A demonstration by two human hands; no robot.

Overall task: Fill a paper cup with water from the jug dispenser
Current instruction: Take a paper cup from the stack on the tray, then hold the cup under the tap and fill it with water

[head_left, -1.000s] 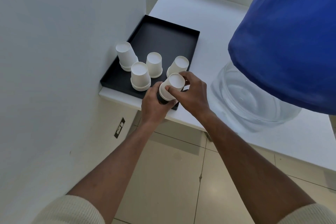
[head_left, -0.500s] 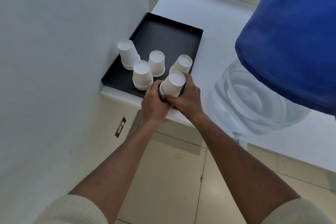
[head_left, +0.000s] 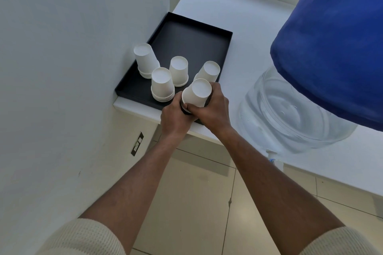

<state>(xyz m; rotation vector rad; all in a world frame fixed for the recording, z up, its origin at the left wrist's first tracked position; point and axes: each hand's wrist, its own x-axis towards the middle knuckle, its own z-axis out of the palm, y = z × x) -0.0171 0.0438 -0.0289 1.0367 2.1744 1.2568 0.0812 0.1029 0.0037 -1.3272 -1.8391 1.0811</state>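
Observation:
An upside-down white paper cup (head_left: 196,93) sits at the near right corner of the black tray (head_left: 192,39). My left hand (head_left: 176,118) grips its lower part from the left, and my right hand (head_left: 213,109) wraps it from the right. The cup's rim is hidden by my fingers, so I cannot tell whether it is one cup or a stack. The clear water jug (head_left: 290,114) with a blue cover (head_left: 335,47) stands on the white counter to the right. Its small white and blue tap (head_left: 274,158) hangs over the counter's front edge.
Several other stacks of upside-down paper cups (head_left: 162,84) stand on the tray beside the held one. A white wall (head_left: 72,68) closes the left side, with a socket plate (head_left: 137,144) low down. Tiled floor (head_left: 196,192) lies below the counter (head_left: 238,12).
My right hand has slid from the cup's top down around its side, and both hands now close tighter on it. The view has shifted slightly, so the jug's tap shows.

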